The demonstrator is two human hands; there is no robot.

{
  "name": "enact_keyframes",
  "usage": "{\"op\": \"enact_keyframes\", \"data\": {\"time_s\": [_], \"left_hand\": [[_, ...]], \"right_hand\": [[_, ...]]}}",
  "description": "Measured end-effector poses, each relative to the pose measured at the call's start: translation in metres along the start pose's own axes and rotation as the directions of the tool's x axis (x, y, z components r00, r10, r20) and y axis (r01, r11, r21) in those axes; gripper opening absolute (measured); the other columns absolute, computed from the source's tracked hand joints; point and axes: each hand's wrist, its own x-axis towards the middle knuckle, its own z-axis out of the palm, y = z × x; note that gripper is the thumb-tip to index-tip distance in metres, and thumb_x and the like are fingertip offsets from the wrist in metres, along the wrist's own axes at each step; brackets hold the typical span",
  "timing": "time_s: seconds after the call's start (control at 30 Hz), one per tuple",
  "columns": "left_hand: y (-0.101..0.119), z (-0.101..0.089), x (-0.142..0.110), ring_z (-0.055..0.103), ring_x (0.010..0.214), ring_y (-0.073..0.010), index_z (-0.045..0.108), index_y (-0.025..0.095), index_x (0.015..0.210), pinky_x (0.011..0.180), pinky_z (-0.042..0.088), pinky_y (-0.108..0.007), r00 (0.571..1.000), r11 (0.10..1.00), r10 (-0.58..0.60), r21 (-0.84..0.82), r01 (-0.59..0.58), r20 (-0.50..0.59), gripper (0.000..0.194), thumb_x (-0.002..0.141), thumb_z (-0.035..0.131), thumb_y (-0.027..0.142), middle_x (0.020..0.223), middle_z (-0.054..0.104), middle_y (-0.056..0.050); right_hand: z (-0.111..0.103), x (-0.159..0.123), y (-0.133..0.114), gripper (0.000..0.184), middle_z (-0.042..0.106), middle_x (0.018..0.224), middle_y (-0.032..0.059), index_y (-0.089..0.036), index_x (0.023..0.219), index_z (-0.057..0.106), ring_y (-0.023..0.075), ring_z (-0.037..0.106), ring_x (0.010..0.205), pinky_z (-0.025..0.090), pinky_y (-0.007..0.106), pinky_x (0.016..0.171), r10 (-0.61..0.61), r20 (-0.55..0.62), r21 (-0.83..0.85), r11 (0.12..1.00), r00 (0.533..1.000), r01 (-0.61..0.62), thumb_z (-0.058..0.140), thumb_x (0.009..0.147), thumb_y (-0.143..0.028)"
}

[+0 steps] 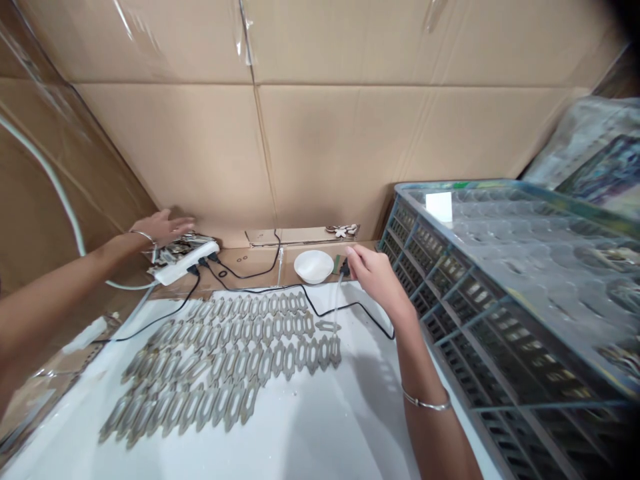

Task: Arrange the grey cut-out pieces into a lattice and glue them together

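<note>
Head view looks down on both bare forearms reaching across a white surface (310,427). The right hand (375,275) has its grip closed, thumb and fingers pinched on a small black fitting (345,268). From that fitting a clear tube (336,307) drops straight down below the grip, toward the upper edge of the rows of tiles. Black cables (260,289) run just under and to the left of the grip, looping back to a white power strip (185,263) well left of it. Just left of the grip sits a white bowl (313,266), and a little beyond the grip lie small flower cut-outs (344,231) against the cardboard (320,147) lining the back.

The left hand (163,228) is open, fingers spread, hovering just above the far end of the power strip, with a jumble of small pieces under it that is too cluttered to tell apart. Below and left of the right grip, grey scalloped tiles (220,367) with slotted openings lie in close diagonal rows on the surface, their nearest edge just beneath the tube. To the right of the right grip, a blue-grey plastic crate (440,300) with slatted sides stands close beside the forearm, its top tilted toward the camera.
</note>
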Motion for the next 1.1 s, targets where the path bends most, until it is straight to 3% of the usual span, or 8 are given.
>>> {"op": "enact_keyframes", "data": {"time_s": [0.13,0.2,0.4,0.6,0.67,0.73,0.9,1.1], "left_hand": [[0.004,0.001,-0.009,0.040,0.105,-0.0221,0.066,0.010,0.084,0.101,0.022,-0.034,0.988,0.900,0.124,0.429,-0.074,-0.089,0.028,0.081,0.070,0.037,0.079,0.046,0.000],[0.007,0.000,-0.015,0.038,0.111,-0.0233,0.058,0.009,0.067,0.100,0.023,-0.033,0.982,0.880,0.127,0.473,-0.047,-0.139,0.036,0.083,0.066,0.041,0.084,0.052,-0.003],[0.024,-0.007,-0.018,0.046,0.106,-0.0280,0.045,0.016,0.049,0.086,0.036,-0.031,0.969,0.969,-0.199,0.118,0.216,-0.146,0.047,0.082,0.062,0.045,0.061,0.054,-0.005],[0.069,0.015,-0.042,0.057,0.076,-0.0215,0.070,0.010,0.093,0.069,0.044,-0.031,0.989,0.958,-0.146,-0.247,0.145,0.013,0.066,0.097,0.021,0.055,0.081,0.071,-0.008],[0.101,0.027,-0.065,0.057,0.082,-0.0216,0.070,0.012,0.105,0.072,0.046,-0.032,0.998,0.761,-0.018,-0.647,0.053,0.060,0.067,0.096,0.022,0.058,0.095,0.071,-0.010],[0.139,0.041,-0.093,0.058,0.089,-0.0224,0.070,0.017,0.112,0.075,0.047,-0.034,0.993,0.541,0.086,-0.840,0.025,0.085,0.068,0.095,0.022,0.063,0.104,0.070,-0.009],[0.223,0.076,-0.151,0.054,0.117,-0.0283,0.067,0.030,0.123,0.090,0.047,-0.042,0.948,0.286,0.288,-0.957,0.049,0.135,0.074,0.092,0.012,0.069,0.134,0.059,-0.003],[0.276,0.111,-0.171,0.043,0.134,-0.0262,0.049,0.027,0.142,0.109,0.035,-0.041,0.888,-0.126,0.442,-0.971,0.202,0.128,0.077,0.091,0.014,0.072,0.143,0.052,-0.005]], "right_hand": [[0.000,0.000,0.000,0.042,0.052,0.056,-0.0013,-0.021,0.063,0.044,0.0135,0.047,0.055,0.031,0.025,0.059,0.002,-0.005,-0.005,1.000,1.000,-0.002,0.033,0.099,-0.039],[0.000,0.000,0.000,0.042,0.053,0.056,-0.0009,-0.021,0.063,0.044,0.0135,0.047,0.055,0.031,0.025,0.060,0.000,-0.005,-0.009,1.000,1.000,0.000,0.033,0.099,-0.039],[-0.003,0.000,-0.002,0.043,0.053,0.055,-0.0010,-0.020,0.063,0.044,0.0136,0.047,0.055,0.031,0.025,0.060,-0.012,-0.003,0.003,1.000,1.000,0.012,0.033,0.099,-0.039],[0.003,0.000,-0.008,0.042,0.055,0.058,-0.0001,-0.020,0.064,0.046,0.0139,0.047,0.056,0.029,0.025,0.059,-0.016,0.010,0.008,1.000,1.000,0.016,0.034,0.099,-0.041],[0.008,0.000,-0.011,0.041,0.055,0.059,-0.0001,-0.021,0.065,0.045,0.0140,0.047,0.057,0.029,0.025,0.060,-0.042,0.030,0.011,0.999,0.999,0.042,0.033,0.099,-0.041],[0.012,-0.001,-0.015,0.040,0.054,0.059,-0.0005,-0.021,0.065,0.044,0.0140,0.047,0.057,0.029,0.025,0.060,-0.061,0.056,0.013,0.998,0.997,0.060,0.034,0.099,-0.039],[0.021,-0.002,-0.024,0.038,0.053,0.059,-0.0009,-0.021,0.067,0.045,0.0136,0.047,0.057,0.029,0.024,0.059,-0.100,0.098,0.052,0.994,0.990,0.095,0.035,0.099,-0.037],[0.026,-0.005,-0.032,0.032,0.061,0.070,-0.0002,-0.019,0.086,0.058,0.0130,0.053,0.062,0.033,0.022,0.060,-0.114,0.071,0.185,0.978,0.991,0.099,0.037,0.099,-0.039]]}}
